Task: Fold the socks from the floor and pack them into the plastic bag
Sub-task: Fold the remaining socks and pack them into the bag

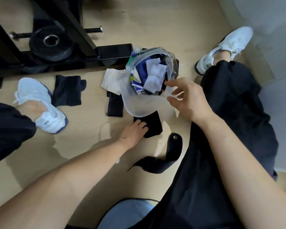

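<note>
A clear plastic bag [135, 103] stands open on the floor, holding several folded socks in white, blue and black. My right hand [186, 100] hovers at the bag's near right rim, fingers spread and relaxed, holding nothing. My left hand [134, 131] lies on a folded black sock [153, 124] just below the bag, fingers resting on its left edge. More black socks lie on the floor: one pair [68, 91] left of the bag, another [115, 104] beside its left side. A white sock [110, 80] lies partly under the bag.
A black weight rack [89, 52] with a weight plate [50, 43] stands at the back left. My white shoes [40, 103] [224, 47] flank the bag, with black trouser legs on both sides. A black strap [168, 154] lies on the floor near my right knee.
</note>
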Action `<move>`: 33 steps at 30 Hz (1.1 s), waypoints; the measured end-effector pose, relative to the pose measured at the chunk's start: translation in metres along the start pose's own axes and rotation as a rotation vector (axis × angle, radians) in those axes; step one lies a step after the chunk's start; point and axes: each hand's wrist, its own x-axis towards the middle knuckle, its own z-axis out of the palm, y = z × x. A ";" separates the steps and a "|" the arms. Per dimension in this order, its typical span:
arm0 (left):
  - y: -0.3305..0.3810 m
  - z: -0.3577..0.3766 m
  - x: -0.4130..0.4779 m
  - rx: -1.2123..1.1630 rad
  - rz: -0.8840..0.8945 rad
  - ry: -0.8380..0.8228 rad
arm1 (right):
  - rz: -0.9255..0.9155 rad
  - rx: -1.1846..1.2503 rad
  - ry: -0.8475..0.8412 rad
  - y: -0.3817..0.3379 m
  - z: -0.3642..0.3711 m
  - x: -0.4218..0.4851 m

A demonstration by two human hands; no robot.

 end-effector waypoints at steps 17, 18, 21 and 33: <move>-0.004 -0.154 -0.093 -0.828 -0.050 0.103 | 0.080 0.181 -0.496 -0.030 0.012 -0.024; -0.004 -0.167 -0.100 -0.873 -0.071 0.095 | 0.078 0.189 -0.560 -0.032 0.015 -0.027; -0.007 -0.200 -0.116 -0.989 -0.119 0.133 | 0.071 0.258 -0.645 -0.041 0.029 -0.032; -0.079 -0.228 -0.152 -1.037 -0.452 0.440 | 0.108 0.406 -0.633 -0.038 0.046 -0.030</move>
